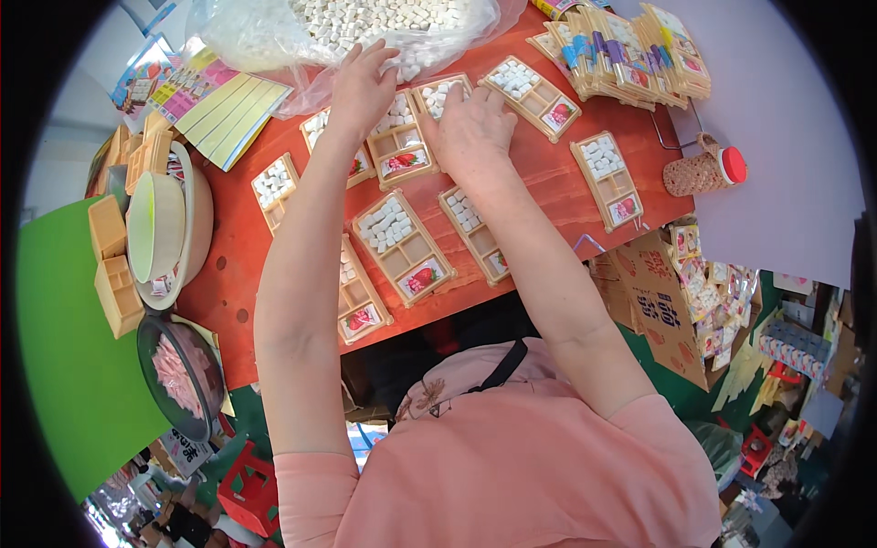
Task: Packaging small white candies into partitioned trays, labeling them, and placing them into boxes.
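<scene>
My left hand reaches to the edge of a clear plastic bag full of small white cubes, fingers spread over the cubes. My right hand lies palm down on a beige compartment tray that holds white cubes. Between the hands is another tray with a red picture label. Several more such trays are spread over the red table, including one near my left forearm and one under my right forearm. Whether either hand pinches a cube is hidden.
A stack of packed trays stands at the back right. A woven container with a red lid sits at the right edge. Nested bowls, empty beige trays, yellow sheets and a dark pan of pink pieces lie left.
</scene>
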Action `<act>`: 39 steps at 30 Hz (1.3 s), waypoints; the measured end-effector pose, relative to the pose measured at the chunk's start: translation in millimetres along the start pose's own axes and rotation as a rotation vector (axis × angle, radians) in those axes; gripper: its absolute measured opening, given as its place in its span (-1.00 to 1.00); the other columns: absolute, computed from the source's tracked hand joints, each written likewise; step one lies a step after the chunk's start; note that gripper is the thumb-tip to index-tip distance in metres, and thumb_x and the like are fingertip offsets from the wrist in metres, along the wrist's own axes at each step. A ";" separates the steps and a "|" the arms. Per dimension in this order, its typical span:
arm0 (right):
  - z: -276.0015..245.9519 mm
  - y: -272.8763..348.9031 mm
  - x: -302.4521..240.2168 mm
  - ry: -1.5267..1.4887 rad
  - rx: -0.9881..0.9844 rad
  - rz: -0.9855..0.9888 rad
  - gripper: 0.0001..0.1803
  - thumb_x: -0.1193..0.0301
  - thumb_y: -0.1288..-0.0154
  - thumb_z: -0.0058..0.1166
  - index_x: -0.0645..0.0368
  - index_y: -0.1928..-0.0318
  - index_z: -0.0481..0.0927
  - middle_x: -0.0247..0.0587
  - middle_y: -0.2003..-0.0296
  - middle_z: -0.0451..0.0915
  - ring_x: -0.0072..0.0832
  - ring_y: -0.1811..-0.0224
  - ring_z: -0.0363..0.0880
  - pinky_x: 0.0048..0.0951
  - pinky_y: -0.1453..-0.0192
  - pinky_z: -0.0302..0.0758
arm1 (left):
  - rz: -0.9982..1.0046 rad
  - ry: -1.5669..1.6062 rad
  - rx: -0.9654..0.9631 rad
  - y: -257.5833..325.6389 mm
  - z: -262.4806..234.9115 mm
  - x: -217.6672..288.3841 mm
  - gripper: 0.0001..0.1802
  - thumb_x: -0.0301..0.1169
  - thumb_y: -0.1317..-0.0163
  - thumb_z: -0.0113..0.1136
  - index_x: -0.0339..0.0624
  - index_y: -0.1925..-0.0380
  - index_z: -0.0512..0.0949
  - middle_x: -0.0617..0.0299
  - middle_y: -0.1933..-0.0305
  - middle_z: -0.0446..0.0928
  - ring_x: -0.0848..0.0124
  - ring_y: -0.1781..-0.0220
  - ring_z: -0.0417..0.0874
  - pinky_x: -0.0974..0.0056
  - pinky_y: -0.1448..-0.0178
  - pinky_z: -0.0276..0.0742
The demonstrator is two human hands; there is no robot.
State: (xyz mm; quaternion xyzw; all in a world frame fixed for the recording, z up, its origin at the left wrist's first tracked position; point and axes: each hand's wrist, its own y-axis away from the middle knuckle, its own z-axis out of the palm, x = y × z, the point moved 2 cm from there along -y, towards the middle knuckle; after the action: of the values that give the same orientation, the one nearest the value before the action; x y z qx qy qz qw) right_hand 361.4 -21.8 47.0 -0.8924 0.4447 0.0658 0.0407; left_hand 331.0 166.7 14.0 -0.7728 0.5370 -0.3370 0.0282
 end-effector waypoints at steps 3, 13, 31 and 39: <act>5.1 0.7 -5.2 0.103 0.036 0.004 -0.27 -0.12 -0.44 0.03 0.31 -0.25 0.49 0.13 -0.14 0.52 -0.07 -0.29 0.43 0.06 -0.20 0.48 | 0.068 0.024 0.096 19.5 -16.8 12.5 -0.68 -0.34 -0.31 0.23 -0.02 -0.06 0.68 0.19 -0.39 0.52 0.01 -0.56 0.29 -0.10 -0.54 0.21; 25.8 -2.1 -6.6 0.169 0.121 -0.131 -0.37 0.01 -0.55 -0.15 0.16 -0.41 0.37 0.09 -0.34 0.35 -0.05 -0.37 0.33 0.10 -0.26 0.39 | 0.093 -0.058 0.036 123.8 -56.2 67.5 -0.78 -0.41 -0.25 0.28 -0.16 0.12 0.71 0.06 -0.15 0.62 -0.03 -0.39 0.45 -0.15 -0.44 0.24; 38.6 -20.9 0.9 -0.092 -0.057 -0.211 -0.28 -0.08 -0.58 -0.43 -0.10 -0.61 0.04 0.20 -0.61 -0.14 0.17 -0.66 -0.22 0.28 -0.60 -0.23 | 0.021 -0.076 -0.057 174.9 -71.1 111.8 -0.73 -0.31 -0.37 0.19 -0.18 0.02 0.63 0.05 -0.14 0.61 0.09 -0.35 0.50 -0.31 -0.54 0.06; 52.4 -33.7 21.2 -0.144 0.236 -0.367 -0.53 0.42 -0.50 -0.09 0.01 -0.37 0.46 0.19 -0.43 0.26 0.24 -0.48 0.22 0.15 -0.47 0.27 | -0.306 -0.023 0.004 261.2 -171.8 94.8 -0.70 -0.36 -0.32 0.31 -0.18 -0.02 0.66 0.07 -0.22 0.62 0.16 -0.28 0.58 -0.18 -0.58 0.05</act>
State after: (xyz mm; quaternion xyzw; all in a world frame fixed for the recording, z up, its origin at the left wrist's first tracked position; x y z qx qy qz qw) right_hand 396.7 -11.4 -7.6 -0.9404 0.2753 0.0682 0.1878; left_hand 43.1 30.8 87.1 -0.8495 0.4119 -0.3294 -0.0158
